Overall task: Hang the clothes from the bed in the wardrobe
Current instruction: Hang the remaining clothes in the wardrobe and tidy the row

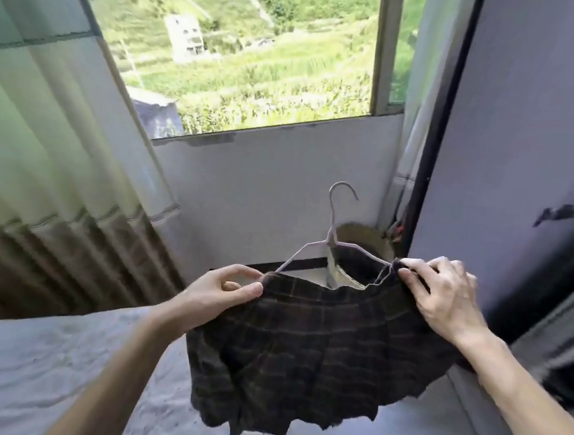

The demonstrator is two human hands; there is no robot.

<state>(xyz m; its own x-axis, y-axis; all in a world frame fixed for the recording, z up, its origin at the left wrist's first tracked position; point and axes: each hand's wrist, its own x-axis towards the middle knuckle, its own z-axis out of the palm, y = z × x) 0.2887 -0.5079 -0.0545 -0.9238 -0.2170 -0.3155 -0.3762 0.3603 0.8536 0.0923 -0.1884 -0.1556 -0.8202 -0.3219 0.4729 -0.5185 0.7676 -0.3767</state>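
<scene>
Left hand [225,291], 9 o'clock of the dark plaid pleated skirt [302,349], pinches waistband end; right hand [444,291] at 3 grips other end, prob. stretching it so the thin pale wire hanger [332,234], hook at 12, seats inside. Skirt hangs over pale-sheeted bed [43,370].

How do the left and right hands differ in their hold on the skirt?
Left hand pinches one end of the skirt waistband between thumb and forefinger; right hand curls several fingers over the other end. Left hand sits lower in frame, right hand higher. Both hold the skirt at its waistband, on the white hanger.
</scene>
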